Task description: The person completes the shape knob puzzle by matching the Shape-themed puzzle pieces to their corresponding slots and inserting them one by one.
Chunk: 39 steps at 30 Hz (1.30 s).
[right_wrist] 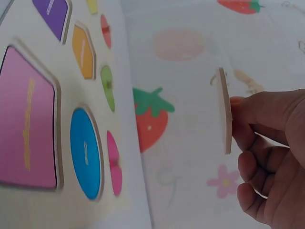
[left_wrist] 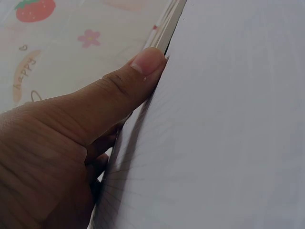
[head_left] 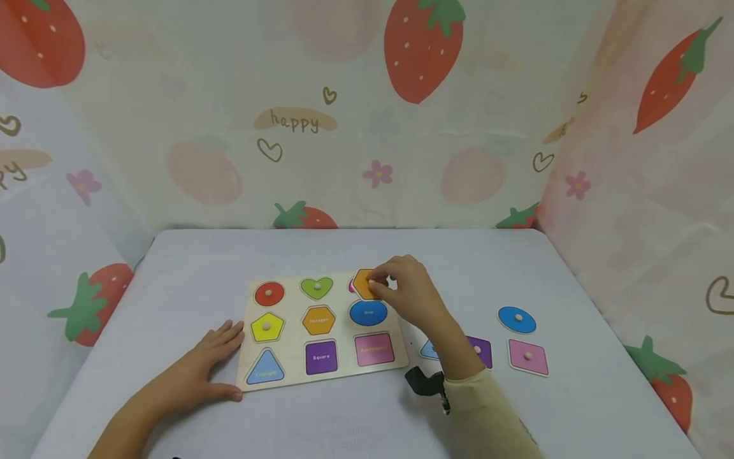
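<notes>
My right hand (head_left: pixel 410 290) pinches an orange hexagon puzzle piece (head_left: pixel 362 284) by its knob, above the board's far right corner. Seen edge-on in the right wrist view, the hexagon piece (right_wrist: pixel 224 112) is raised off the board. The wooden puzzle board (head_left: pixel 292 379) holds a red circle (head_left: pixel 276 294), a green heart (head_left: pixel 309 291) and a yellow pentagon (head_left: pixel 259 330), all knobbed, plus a pink piece (right_wrist: pixel 114 164) partly hidden in the head view. An orange hexagon recess (head_left: pixel 318 325) sits mid-board. My left hand (head_left: pixel 201 364) lies with fingers spread along the board's left edge, thumb (left_wrist: pixel 150 62) against it.
Right of the board lie a blue oval piece (head_left: pixel 510 324), a pink four-sided piece (head_left: pixel 518 363), a purple square piece (head_left: pixel 485 347) and a light blue piece (head_left: pixel 427 350); my right forearm partly covers the last two. Strawberry-print cloth (head_left: pixel 355 140) surrounds the white table (head_left: pixel 321 424).
</notes>
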Available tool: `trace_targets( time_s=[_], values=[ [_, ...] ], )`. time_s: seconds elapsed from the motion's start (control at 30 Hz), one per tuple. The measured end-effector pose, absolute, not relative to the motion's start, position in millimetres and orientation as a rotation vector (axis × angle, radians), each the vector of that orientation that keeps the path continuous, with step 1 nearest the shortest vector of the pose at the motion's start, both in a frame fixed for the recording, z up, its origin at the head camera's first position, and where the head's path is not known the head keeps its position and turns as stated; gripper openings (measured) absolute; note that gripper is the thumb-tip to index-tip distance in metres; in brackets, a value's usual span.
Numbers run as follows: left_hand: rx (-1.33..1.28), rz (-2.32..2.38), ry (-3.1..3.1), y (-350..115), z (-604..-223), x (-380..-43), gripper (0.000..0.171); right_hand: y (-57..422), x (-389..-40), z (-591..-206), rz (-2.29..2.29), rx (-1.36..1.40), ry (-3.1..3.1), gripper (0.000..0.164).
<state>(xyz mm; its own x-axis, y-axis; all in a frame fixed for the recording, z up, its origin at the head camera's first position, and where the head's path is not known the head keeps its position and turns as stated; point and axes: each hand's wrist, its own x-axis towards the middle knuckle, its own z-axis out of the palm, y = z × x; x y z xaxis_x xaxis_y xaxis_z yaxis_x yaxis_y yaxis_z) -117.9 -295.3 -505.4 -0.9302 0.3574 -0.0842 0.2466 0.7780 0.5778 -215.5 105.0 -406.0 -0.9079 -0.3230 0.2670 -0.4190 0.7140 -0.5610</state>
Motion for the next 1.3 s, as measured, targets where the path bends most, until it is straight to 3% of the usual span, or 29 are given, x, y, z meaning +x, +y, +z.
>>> trace_targets(
  time_s=[0.67,1.3],
  values=[
    [0.419,0.857,2.773,-295,-504,-117,0.120,39,-218,-430,0.792,0.829,-2.847,0.012],
    [0.465,0.874,2.785,-294,-504,-118,0.119,15,-221,-475,0.849,0.767,-2.952,0.012]
  ],
)
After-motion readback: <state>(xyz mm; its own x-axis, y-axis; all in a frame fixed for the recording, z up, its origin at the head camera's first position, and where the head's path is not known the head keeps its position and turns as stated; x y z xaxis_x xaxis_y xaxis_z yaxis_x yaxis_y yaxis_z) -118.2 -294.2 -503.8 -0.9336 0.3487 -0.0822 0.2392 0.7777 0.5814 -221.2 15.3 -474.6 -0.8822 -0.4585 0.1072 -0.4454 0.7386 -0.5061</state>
